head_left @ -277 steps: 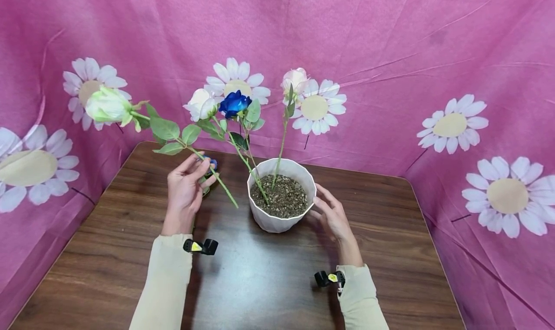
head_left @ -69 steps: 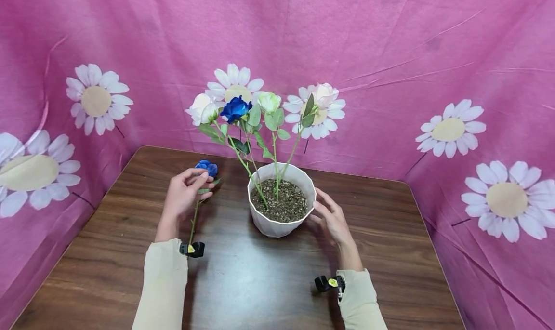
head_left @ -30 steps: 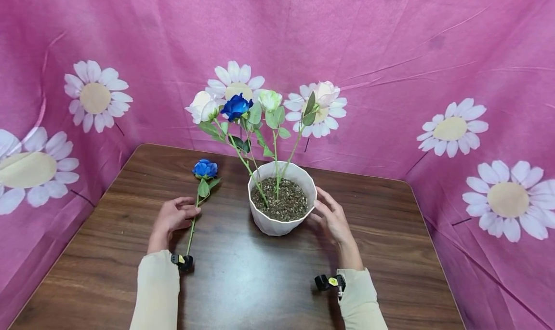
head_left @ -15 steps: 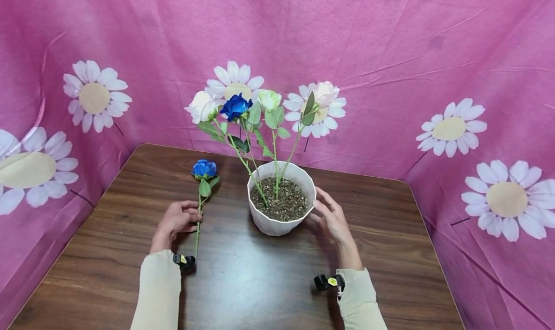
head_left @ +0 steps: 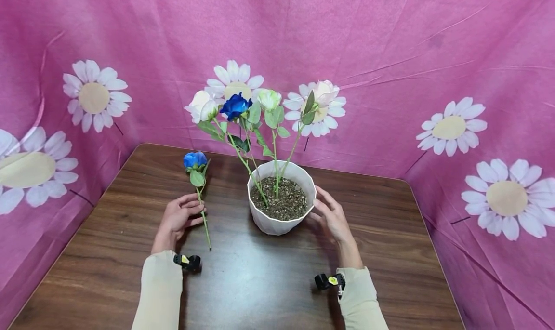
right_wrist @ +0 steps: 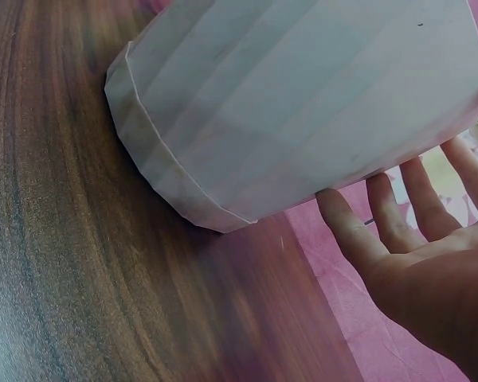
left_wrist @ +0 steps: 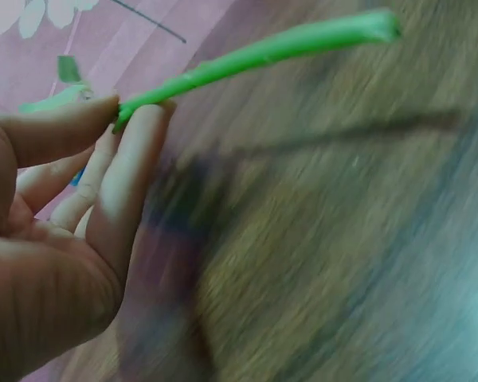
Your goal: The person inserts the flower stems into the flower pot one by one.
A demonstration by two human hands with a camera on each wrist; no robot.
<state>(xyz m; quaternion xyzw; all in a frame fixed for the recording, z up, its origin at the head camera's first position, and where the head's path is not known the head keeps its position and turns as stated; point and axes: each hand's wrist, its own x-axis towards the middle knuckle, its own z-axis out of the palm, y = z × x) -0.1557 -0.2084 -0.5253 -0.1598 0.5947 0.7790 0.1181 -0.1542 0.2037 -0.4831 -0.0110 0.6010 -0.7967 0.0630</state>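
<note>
My left hand (head_left: 178, 216) pinches the green stem of a blue rose (head_left: 195, 161) between thumb and fingertips, left of the pot. In the left wrist view the stem (left_wrist: 263, 54) rises over the table and casts a shadow on the wood. My right hand (head_left: 333, 220) rests its fairly straight fingers against the right side of a white faceted pot (head_left: 273, 226); the right wrist view has these fingertips at the pot wall (right_wrist: 303, 103). Dark soil (head_left: 290, 200) fills the pot. In it stand a white rose (head_left: 202, 106), a darker blue rose (head_left: 236, 106), a greenish-white rose (head_left: 269, 99) and a pale pink rose (head_left: 325, 93).
The pot stands on a dark wooden table (head_left: 390, 253) with rounded back corners. A pink cloth (head_left: 373, 26) printed with large white daisies hangs around the back and sides. A small black camera (head_left: 187, 262) is strapped to the left wrist, another camera (head_left: 328, 281) to the right.
The greenish-white rose went from my left hand into the pot. My left hand then took the blue rose off the table; its stem has just swung, lower end to the right. The right hand stayed put.
</note>
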